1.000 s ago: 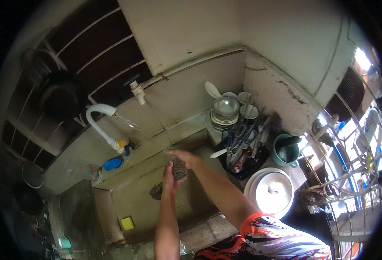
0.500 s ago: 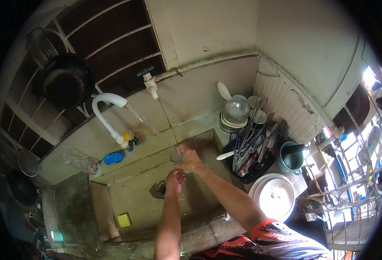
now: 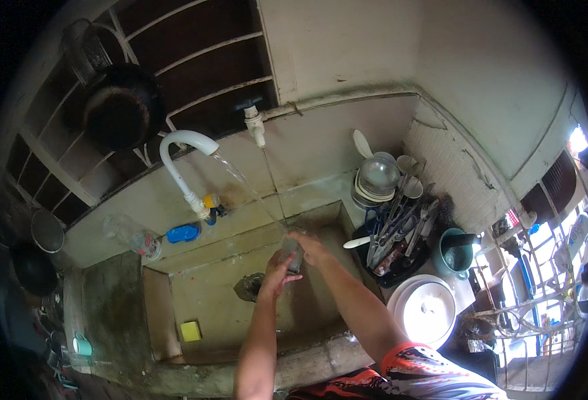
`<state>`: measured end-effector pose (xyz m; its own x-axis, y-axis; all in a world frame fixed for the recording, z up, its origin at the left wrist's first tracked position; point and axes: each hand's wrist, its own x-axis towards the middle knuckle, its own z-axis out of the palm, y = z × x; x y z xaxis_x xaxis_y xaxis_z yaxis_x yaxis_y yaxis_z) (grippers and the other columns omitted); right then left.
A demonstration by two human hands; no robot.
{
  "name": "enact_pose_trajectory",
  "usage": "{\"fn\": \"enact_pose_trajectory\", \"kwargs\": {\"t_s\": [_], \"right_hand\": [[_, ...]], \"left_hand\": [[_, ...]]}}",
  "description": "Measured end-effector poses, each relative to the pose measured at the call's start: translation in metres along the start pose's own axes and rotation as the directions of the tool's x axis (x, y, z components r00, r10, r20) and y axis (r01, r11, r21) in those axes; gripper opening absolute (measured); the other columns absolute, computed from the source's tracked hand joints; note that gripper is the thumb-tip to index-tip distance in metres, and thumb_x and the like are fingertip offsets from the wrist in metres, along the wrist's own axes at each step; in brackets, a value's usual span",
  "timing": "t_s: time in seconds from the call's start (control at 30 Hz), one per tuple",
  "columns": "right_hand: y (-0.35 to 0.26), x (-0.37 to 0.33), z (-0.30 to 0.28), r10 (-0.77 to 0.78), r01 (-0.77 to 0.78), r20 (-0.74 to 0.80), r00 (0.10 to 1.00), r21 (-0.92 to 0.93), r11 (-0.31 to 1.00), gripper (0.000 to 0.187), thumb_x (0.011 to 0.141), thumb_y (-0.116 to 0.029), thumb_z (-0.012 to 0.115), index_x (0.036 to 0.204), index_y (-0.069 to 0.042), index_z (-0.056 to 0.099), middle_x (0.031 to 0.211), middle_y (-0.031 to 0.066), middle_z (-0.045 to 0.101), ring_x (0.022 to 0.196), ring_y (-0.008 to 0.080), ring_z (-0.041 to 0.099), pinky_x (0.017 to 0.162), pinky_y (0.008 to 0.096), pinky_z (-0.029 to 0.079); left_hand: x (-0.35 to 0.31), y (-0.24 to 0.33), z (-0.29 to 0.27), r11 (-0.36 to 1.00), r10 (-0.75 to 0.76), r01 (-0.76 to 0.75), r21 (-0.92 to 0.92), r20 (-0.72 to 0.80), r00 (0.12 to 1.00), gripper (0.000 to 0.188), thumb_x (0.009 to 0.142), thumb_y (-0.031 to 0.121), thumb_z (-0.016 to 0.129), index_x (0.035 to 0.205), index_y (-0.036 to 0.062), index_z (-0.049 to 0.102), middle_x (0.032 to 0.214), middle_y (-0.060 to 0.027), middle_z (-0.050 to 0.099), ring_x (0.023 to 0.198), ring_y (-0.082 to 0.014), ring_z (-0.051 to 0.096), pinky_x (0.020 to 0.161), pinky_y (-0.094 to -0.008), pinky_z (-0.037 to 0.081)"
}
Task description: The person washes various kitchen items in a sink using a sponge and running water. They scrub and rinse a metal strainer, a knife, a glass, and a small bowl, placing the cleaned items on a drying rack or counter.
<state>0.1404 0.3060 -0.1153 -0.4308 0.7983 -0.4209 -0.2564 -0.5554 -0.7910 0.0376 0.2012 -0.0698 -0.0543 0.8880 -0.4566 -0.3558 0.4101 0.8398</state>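
Both hands are over the concrete sink (image 3: 204, 270), around a clear drinking glass (image 3: 293, 255) that tilts under the running water. My left hand (image 3: 276, 275) wraps the glass from the left and below. On its other side, near the upper end, my right hand (image 3: 312, 249) grips it. From the white curved faucet (image 3: 191, 139) a stream falls onto the glass and fingers. Behind my left wrist lies the dark drain opening (image 3: 249, 287). A yellow sponge (image 3: 191, 331) rests on the sink floor at the left.
Right of the sink stand a black rack of cutlery (image 3: 401, 243), stacked bowls (image 3: 377, 177), white plates (image 3: 427, 308) and a teal mug (image 3: 455, 250). A plastic bottle (image 3: 131, 235) and a blue soap holder (image 3: 183, 233) lie along the back ledge. A pan (image 3: 124, 110) hangs upper left.
My left hand has risen from beside the drain and closed on the glass, which my right hand held alone. The glass now lies between both hands. The view has shifted slightly.
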Motion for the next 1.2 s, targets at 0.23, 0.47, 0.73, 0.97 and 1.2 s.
{"fn": "enact_pose_trajectory", "kwargs": {"t_s": [0.23,0.47,0.73,0.97,1.2], "right_hand": [[0.012,-0.008,0.022,0.32,-0.355,0.157,0.934,0.319,0.879,0.057,0.082,-0.033,0.077,0.128,-0.008,0.054,0.123,0.0112,0.059,0.104,0.0274,0.059,0.089,0.04,0.051],[-0.024,-0.021,0.035,-0.52,0.31,0.034,0.854,-0.834,0.455,0.071,0.065,-0.027,0.088,0.12,0.0,0.051,0.102,0.0179,0.066,0.095,0.0274,0.064,0.088,0.0371,0.051],[-0.059,-0.049,0.049,-0.477,0.209,0.014,0.879,-0.91,0.358,0.071,0.061,-0.023,0.087,0.115,0.004,0.051,0.101,0.0198,0.065,0.1,0.03,0.065,0.09,0.0372,0.052],[-0.068,-0.05,0.048,-0.487,0.202,0.0,0.873,-0.91,0.361,0.078,0.06,-0.029,0.088,0.117,0.007,0.049,0.098,0.0202,0.065,0.097,0.0292,0.066,0.085,0.0373,0.053],[-0.06,-0.04,0.033,-0.246,0.148,-0.217,0.945,-0.388,0.91,0.061,0.075,-0.037,0.077,0.119,-0.001,0.058,0.11,0.0145,0.066,0.098,0.0331,0.064,0.086,0.0443,0.051]], "left_hand": [[-0.036,0.028,-0.007,0.868,0.103,0.051,0.494,-0.279,0.955,0.064,0.089,0.041,0.069,0.126,-0.0046,0.044,0.115,-0.0163,0.057,0.086,-0.0264,0.064,0.069,-0.0412,0.062],[-0.02,-0.036,-0.052,0.997,-0.064,0.07,0.026,-0.171,0.983,0.045,0.098,0.03,0.058,0.131,0.0047,0.041,0.112,-0.0071,0.056,0.09,-0.0201,0.06,0.072,-0.0362,0.057],[-0.019,-0.049,-0.074,0.993,0.021,0.001,0.12,-0.18,0.983,0.018,0.097,0.023,0.059,0.11,0.0108,0.057,0.084,0.0024,0.056,0.068,-0.0068,0.053,0.055,-0.0243,0.043],[-0.009,-0.041,-0.045,0.979,0.189,-0.177,0.099,-0.137,0.972,0.043,0.093,0.031,0.066,0.127,0.0115,0.048,0.104,-0.0053,0.061,0.091,-0.0172,0.06,0.08,-0.0335,0.051],[0.012,0.017,0.007,0.937,0.243,-0.254,0.241,0.074,0.967,0.062,0.085,0.031,0.074,0.133,0.0046,0.046,0.111,-0.0105,0.061,0.087,-0.0223,0.065,0.071,-0.0389,0.058]]}}
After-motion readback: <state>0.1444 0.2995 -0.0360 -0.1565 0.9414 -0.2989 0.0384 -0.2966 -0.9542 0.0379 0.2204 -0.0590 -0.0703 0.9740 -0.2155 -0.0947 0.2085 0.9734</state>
